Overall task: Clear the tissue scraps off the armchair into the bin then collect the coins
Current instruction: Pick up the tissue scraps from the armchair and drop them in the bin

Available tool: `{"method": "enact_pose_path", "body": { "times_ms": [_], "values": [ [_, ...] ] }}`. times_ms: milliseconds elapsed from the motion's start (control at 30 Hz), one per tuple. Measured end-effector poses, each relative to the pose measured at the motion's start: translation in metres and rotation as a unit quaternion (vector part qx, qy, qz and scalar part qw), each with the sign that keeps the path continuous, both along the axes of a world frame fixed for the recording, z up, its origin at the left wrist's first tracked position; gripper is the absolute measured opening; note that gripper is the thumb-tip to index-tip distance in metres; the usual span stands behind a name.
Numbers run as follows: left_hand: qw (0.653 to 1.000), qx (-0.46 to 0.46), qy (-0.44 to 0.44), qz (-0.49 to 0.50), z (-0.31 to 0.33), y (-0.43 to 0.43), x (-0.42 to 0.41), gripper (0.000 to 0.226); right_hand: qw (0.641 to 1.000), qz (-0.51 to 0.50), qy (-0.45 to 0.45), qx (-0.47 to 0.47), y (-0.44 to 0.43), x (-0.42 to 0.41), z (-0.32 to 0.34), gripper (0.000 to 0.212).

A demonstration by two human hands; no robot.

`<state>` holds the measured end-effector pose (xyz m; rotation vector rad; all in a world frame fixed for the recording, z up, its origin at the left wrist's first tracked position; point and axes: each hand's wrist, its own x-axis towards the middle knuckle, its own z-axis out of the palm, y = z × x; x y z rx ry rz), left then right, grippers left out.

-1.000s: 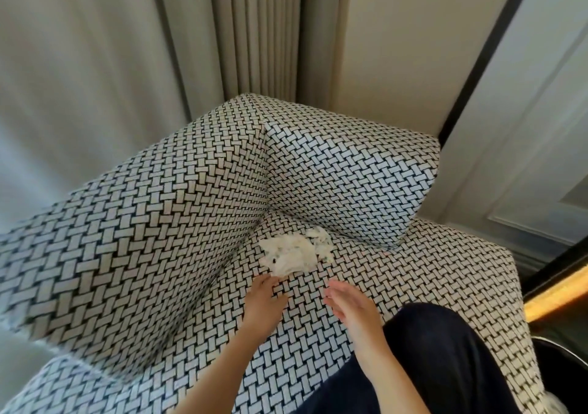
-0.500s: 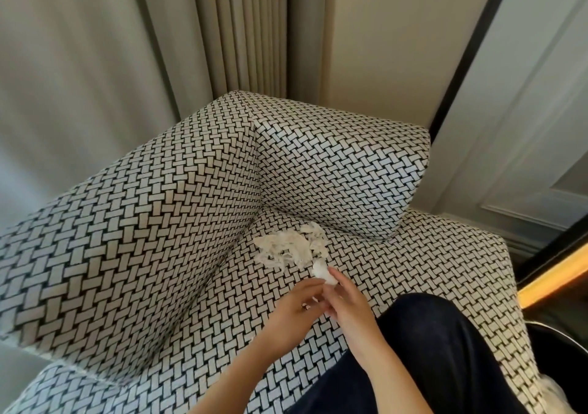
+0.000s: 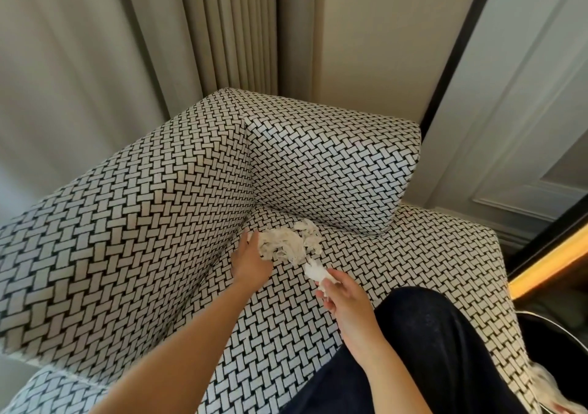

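Observation:
A heap of crumpled white tissue scraps (image 3: 288, 243) lies in the back corner of the seat of the black-and-white woven armchair (image 3: 152, 210). My left hand (image 3: 251, 259) rests against the heap's left edge, fingers stretched along it. My right hand (image 3: 345, 296) is just right of and nearer than the heap and pinches one small white tissue scrap (image 3: 315, 272) between thumb and fingers. No coins show in this view.
A dark bin with a metal rim (image 3: 555, 331) stands off the chair's right side, with something white at its lower edge. My dark trouser leg (image 3: 429, 350) covers the front right of the seat. Curtains and a wall panel stand behind the chair.
My left hand left my right hand and moved up to the left side of the tissue heap. My right hand drew back slightly with a small scrap pinched in it.

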<state>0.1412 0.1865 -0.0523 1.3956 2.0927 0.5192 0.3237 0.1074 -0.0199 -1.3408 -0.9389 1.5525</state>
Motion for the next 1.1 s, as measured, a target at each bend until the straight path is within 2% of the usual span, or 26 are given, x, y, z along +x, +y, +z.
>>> {"method": "enact_pose_path", "body": {
  "times_ms": [67, 167, 233, 300, 433, 633, 867, 933, 1033, 1100],
  "values": [
    [0.997, -0.046, 0.053, -0.038, -0.008, 0.019, -0.01, 0.077, 1.0, 0.007, -0.005, 0.002, 0.0, 0.0, 0.0, 0.022],
    [0.989, -0.075, 0.088, -0.094, -0.016, 0.035, -0.018, 0.066, 1.0, 0.013, -0.018, 0.004, 0.0, 0.001, 0.0, 0.023],
    [0.985, -0.069, 0.105, -0.119, -0.021, 0.033, -0.018, 0.051, 1.0, 0.015, -0.022, 0.003, 0.001, 0.0, -0.001, 0.023],
    [0.985, -0.026, 0.121, -0.121, -0.027, 0.025, -0.019, 0.048, 1.0, 0.016, -0.025, 0.001, 0.002, 0.0, -0.001, 0.023],
    [0.997, 0.062, 0.008, -0.037, -0.024, 0.001, -0.018, 0.043, 1.0, 0.012, -0.023, -0.002, 0.002, 0.0, -0.003, 0.023],
    [0.992, 0.098, -0.071, 0.032, -0.013, -0.033, -0.015, 0.03, 1.0, 0.005, -0.011, -0.006, 0.002, -0.002, -0.002, 0.021],
    [0.979, 0.086, -0.169, 0.072, -0.005, -0.072, -0.011, 0.037, 1.0, -0.001, -0.01, 0.0, -0.002, -0.001, 0.004, 0.018],
    [0.98, 0.076, -0.174, 0.067, -0.007, -0.083, -0.012, 0.029, 1.0, -0.005, -0.009, 0.001, -0.003, -0.001, 0.005, 0.018],
    [0.981, 0.061, -0.177, 0.044, -0.01, -0.095, -0.014, 0.036, 1.0, -0.005, -0.014, 0.003, -0.005, 0.0, 0.007, 0.019],
    [0.978, 0.058, -0.197, 0.042, -0.007, -0.102, -0.013, 0.031, 1.0, -0.005, -0.016, 0.006, -0.006, 0.0, 0.008, 0.018]
  ]
}}
